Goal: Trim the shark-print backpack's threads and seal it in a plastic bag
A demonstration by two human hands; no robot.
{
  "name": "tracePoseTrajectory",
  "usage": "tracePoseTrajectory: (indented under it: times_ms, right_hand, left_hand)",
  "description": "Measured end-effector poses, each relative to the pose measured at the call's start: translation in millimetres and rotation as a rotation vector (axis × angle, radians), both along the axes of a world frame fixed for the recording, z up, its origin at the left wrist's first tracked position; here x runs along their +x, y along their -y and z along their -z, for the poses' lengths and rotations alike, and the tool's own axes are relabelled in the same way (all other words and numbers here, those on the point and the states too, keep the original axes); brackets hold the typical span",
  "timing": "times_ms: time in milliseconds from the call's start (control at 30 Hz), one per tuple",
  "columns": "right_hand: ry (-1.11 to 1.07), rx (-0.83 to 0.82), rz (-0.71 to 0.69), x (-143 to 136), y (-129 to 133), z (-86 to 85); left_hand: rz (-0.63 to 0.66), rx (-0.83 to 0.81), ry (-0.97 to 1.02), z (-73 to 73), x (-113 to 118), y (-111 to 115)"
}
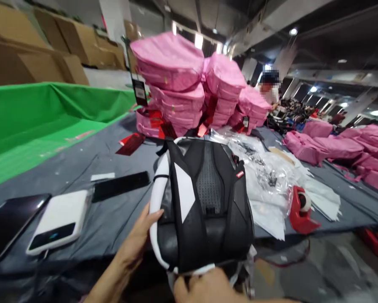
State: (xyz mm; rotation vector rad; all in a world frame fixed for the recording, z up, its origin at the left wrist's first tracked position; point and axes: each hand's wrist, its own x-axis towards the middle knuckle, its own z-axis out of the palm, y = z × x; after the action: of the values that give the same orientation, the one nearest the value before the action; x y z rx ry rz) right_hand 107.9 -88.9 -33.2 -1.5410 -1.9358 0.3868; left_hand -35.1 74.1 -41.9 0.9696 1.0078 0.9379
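The left hand (pixel 145 225) closes on the white side edge of the black-and-white backpack (pixel 209 206), thumb on the near face, the other fingers partly hidden behind. At bottom center, the right hand (pixel 208 286), cut off by the frame, curls its fingers at the backpack's lower edge; what they pinch cannot be told. The backpack fills the center, over the desk (pixel 122 227), its underside hidden. Pink bags (pixel 173 63) rise behind; a person (pixel 270 88) at upper right is blurred.

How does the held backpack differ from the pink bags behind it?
The backpack is black and white; the stacked bags are pink. The left hand and right hand touch the backpack, but not the stacked bags. The backpack lies singly, the stacked bags in piles. Both are bags.
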Motion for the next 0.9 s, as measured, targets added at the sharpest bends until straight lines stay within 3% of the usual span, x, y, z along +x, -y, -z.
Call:
tracePoseTrajectory:
  times_ms: [67,133,200,267,367,467,567,667,800,900]
  right_hand:
    - [0.116,0.002,-0.002,33.7,4.2,-29.1]
    - [0.122,0.111,0.136,77.9,-7.2,-53.6]
    - [0.088,0.211,0.136,114.0,-30.1,-59.3]
    - [0.145,0.17,-0.025,128.2,-52.6,-46.4]
    - [0.262,0.142,-0.133,112.7,-69.5,-16.2]
    - [0.286,0.229,-0.143,93.4,-65.2,1.6]
    - [0.299,0.266,-0.147,95.3,-56.8,3.9]
    - [0.323,0.306,-0.152,102.9,-57.4,6.4]
    - [0.279,0.361,-0.165,100.2,-77.8,24.4]
    - [0.255,0.228,-0.2,101.6,-102.3,24.3]
  left_hand:
    - [-0.053,0.056,-0.107,0.7,-5.7,-5.2]
    - [-0.225,0.153,-0.246,-1.8,-7.3,-5.8]
    - [-0.435,0.326,-0.372,-12.8,-1.0,0.3]
    - [-0.516,0.541,-0.422,-33.8,16.7,9.1]
    - [-0.439,0.818,-0.357,-73.9,61.0,8.4]
    - [-0.357,0.933,-0.434,-110.4,102.7,-31.2]
    - [-0.383,0.757,-0.758,-137.7,113.0,-98.6]
    - [-0.469,0.509,-0.954,-150.1,95.3,-155.9]
    - [-0.346,0.44,-0.99,-141.4,71.6,-196.7]
    - [-0.262,0.401,-0.988,-133.2,64.7,-220.4]
